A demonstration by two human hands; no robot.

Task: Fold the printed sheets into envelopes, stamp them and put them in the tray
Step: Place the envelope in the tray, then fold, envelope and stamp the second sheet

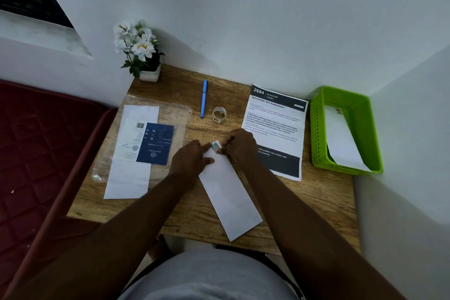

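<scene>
On the table (304,204), an envelope (230,198) lies slantwise at the near middle, a stamp (215,146) on its far corner between the left hand (192,157) and right hand (239,145). Beyond lie a pen (204,98) and, right of it, a stamp roll (219,115). A printed sheet (276,126) lies right of the hands, with a tray (316,129) further right holding another envelope (342,140). A pack of envelopes (136,153) lies left; a flower pot (149,75) stands at the far-left corner.
</scene>
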